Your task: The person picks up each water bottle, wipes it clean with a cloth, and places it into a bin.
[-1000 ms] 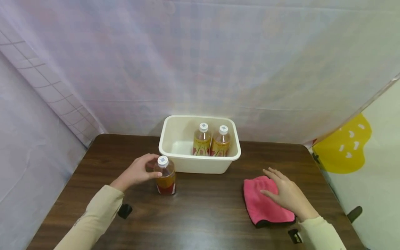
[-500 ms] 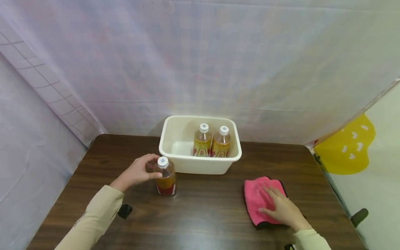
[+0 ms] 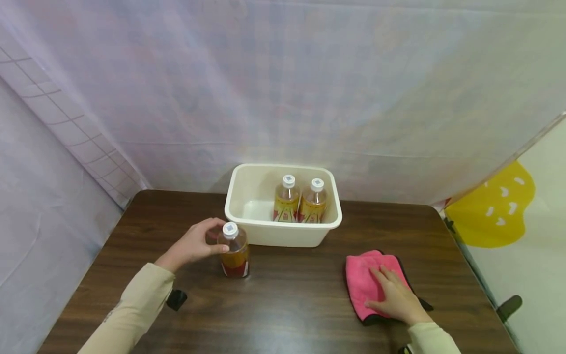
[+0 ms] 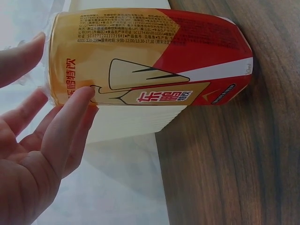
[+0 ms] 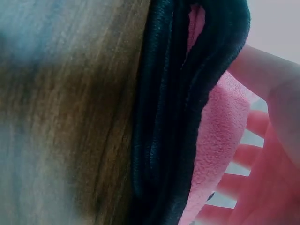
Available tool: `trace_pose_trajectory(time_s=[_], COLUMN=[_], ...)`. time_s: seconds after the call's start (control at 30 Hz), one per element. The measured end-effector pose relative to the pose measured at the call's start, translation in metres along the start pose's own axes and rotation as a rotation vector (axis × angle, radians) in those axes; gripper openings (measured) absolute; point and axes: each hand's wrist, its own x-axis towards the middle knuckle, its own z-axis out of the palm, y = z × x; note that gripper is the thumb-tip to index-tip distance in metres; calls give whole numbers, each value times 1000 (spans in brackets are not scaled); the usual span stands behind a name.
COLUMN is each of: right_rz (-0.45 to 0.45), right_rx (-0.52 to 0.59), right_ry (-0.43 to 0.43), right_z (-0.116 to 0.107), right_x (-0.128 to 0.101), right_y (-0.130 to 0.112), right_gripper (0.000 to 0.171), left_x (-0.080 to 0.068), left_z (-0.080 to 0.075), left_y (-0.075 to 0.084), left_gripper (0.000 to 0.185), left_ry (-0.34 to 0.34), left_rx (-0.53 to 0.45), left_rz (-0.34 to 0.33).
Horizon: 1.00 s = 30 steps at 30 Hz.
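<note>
A clear bottle (image 3: 235, 255) of amber drink with a white cap and red label stands on the dark wood table (image 3: 287, 309). My left hand (image 3: 194, 244) grips its upper part, thumb in front and fingers behind. In the left wrist view the bottle (image 4: 154, 61) fills the frame and my left hand's fingers (image 4: 70, 122) touch its label. My right hand (image 3: 395, 297) rests flat on a pink cloth (image 3: 360, 280) with a black underside, at the right front. The right wrist view shows the cloth's (image 5: 220, 136) black edge bunched beside my right hand (image 5: 276, 154).
A cream plastic bin (image 3: 283, 236) stands at the back middle of the table, right behind the held bottle. Two similar bottles (image 3: 286, 199) (image 3: 313, 201) stand upright inside it. Pale curtains hang behind and on the left. The table's right edge is near the cloth.
My right hand has slid toward me across the pink cloth, and a black flap now shows by the cloth's right edge. The left hand and bottle have not moved.
</note>
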Motion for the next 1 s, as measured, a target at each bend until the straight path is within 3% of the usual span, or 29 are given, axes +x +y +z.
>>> trace_pose_trajectory(time_s=[0.53, 1.0], right_rz=[50, 53], right_rx=[-2, -71], right_ry=[-49, 11], right_z=[2, 5], right_x=[5, 5], right_y=[-2, -10], right_gripper=[94, 77], left_x=[0, 1], left_z=[1, 0], left_y=[0, -1], left_gripper=[43, 43], left_ry=[-8, -22], left_rx=[-42, -64], left_rz=[10, 0])
